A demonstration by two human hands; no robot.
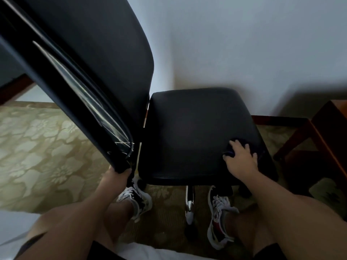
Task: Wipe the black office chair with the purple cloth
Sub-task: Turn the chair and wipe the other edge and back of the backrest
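In the head view, the purple cloth (242,147) is pressed flat under the right hand (239,158), whose fingers are spread, on the seat (189,132) of the black office chair (105,53) near its front corner. The backrest edge is gripped by the closed left hand (117,174). If this grip is loosened, the chair can probably roll or swivel away, and the cloth may be pushed off the seat edge beside the right hand.
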